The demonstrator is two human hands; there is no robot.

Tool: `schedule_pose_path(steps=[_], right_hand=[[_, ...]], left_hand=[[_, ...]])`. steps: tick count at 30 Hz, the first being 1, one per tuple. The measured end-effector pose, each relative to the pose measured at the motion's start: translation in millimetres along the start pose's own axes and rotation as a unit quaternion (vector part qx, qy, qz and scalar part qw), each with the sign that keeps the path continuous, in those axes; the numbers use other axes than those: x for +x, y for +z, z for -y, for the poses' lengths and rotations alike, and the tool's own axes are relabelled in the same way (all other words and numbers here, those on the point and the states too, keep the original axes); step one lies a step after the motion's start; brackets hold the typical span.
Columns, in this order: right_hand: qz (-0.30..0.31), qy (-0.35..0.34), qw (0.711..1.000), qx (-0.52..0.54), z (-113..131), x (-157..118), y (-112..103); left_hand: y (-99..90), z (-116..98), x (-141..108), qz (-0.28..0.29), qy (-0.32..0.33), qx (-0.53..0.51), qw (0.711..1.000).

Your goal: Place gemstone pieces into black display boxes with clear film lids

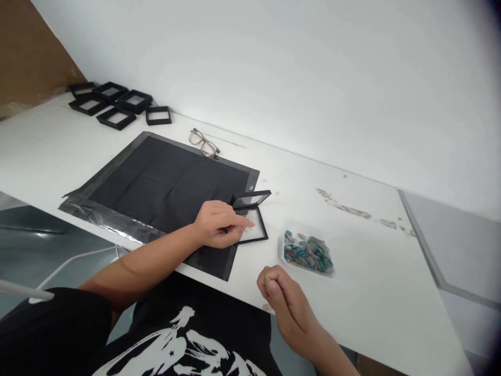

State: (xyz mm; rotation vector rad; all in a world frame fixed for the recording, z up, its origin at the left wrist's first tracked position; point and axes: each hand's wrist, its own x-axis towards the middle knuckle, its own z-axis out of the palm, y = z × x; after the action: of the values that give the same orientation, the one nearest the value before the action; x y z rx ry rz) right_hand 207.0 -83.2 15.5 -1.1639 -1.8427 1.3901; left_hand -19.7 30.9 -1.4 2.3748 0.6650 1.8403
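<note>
Spanning white table (376,292): near edge passes under left forearm; surface extends from tub to grey panel (462,240).
Black mat (168,177): right edge meets frame.
Left hand (219,224): index finger extended over frame, others curled; grasp unclear.
Right hand (284,292): clenched at near edge, contents hidden.
Open black frame (260,237): lid tilted up.
Tub (281,246): colored pieces (309,253) inside.

White table (376,282) bearing black mat (172,180), frames (158,122), glasses (203,139), container (281,246)
</note>
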Motion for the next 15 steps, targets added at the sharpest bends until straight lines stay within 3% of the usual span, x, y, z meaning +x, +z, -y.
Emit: schedule_pose_path(steps=[2,5,11,15], right_hand=[[0.014,0.038,0.999,-0.025,-9.9,-1.3,-4.6],[-0.017,0.036,0.999,-0.023,-16.0,9.4,-12.9],[-0.119,0.016,0.992,0.026,-8.6,37.2,-25.7],[-0.205,0.010,0.978,0.036,-1.4,47.7,-23.1]], left_hand=[[1.0,-0.2,-0.8,0.007,0.001,-0.001,1.000],[1.8,0.1,-1.7,0.011,-0.002,0.001,1.000],[0.7,2.4,-0.6,0.006,-0.004,0.010,1.000],[-1.6,5.1,1.1,0.002,-0.007,0.014,1.000]])
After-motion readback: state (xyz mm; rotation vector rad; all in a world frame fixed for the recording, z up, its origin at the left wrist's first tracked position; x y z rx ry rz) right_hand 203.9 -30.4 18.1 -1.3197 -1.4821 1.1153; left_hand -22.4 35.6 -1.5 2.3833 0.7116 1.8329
